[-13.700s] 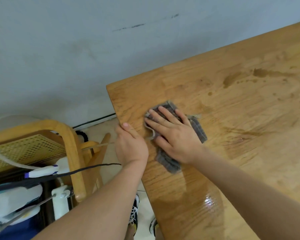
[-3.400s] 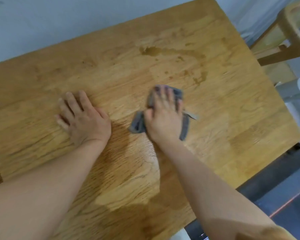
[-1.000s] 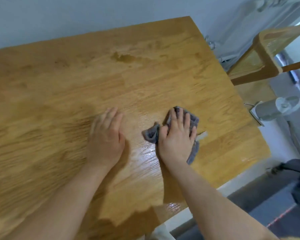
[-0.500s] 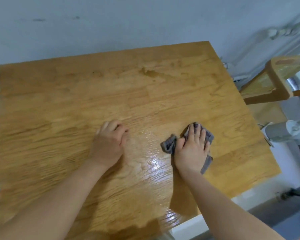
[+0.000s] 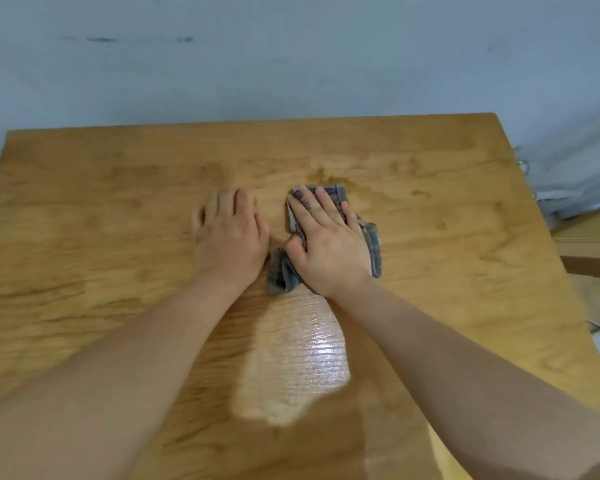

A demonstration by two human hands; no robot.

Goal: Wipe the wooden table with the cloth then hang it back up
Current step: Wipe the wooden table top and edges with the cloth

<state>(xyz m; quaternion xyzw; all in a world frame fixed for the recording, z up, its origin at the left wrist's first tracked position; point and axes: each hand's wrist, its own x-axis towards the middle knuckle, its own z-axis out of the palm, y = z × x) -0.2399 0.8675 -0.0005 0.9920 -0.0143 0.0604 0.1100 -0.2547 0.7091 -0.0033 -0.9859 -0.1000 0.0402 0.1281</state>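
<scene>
The wooden table (image 5: 447, 216) fills most of the head view. A grey checked cloth (image 5: 373, 240) lies bunched on its middle. My right hand (image 5: 326, 244) presses flat on the cloth with straight, spread fingers, hiding most of it. Just to its left, my left hand (image 5: 229, 233) rests palm down on the bare wood; its fingertips are blurred. A dark stain (image 5: 326, 174) shows on the wood just beyond the cloth. A wet, shiny streak (image 5: 302, 355) runs between my forearms.
A pale grey wall (image 5: 291, 57) stands right behind the table's far edge. At the right, beyond the table's side, there is part of a wooden chair (image 5: 589, 251) and a pale grey object (image 5: 575, 188) against the wall.
My right hand has pushed the cloth away from me toward the far stain, leaving a wet streak. My left hand slid forward beside it. The view has shifted left and up.
</scene>
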